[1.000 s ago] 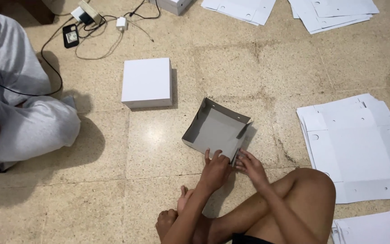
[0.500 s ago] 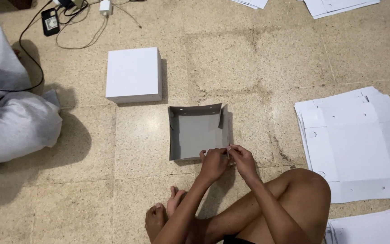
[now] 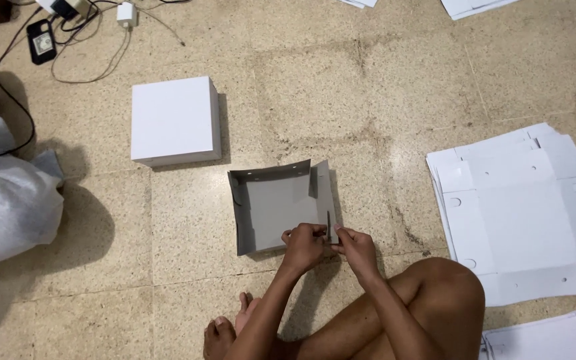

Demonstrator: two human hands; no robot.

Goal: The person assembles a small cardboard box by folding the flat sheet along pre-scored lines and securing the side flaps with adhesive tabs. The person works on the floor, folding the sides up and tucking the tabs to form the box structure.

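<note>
Grey cardboard tray [image 3: 278, 203] half-folded on the floor [image 3: 381, 93], just ahead of my hands. Left hand [image 3: 305, 247] and right hand [image 3: 357, 248] both pinch its near-right corner flap. Finished white box [image 3: 175, 120] beyond-left; flat white sheets [image 3: 525, 207] right.

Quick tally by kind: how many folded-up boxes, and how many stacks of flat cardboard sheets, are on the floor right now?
Finished white box: 1
Half-folded grey box, at both hands: 1
Stacks of flat white sheets: 4, namely right, bottom right, and two cut off at the top edge
Total: 6
</note>
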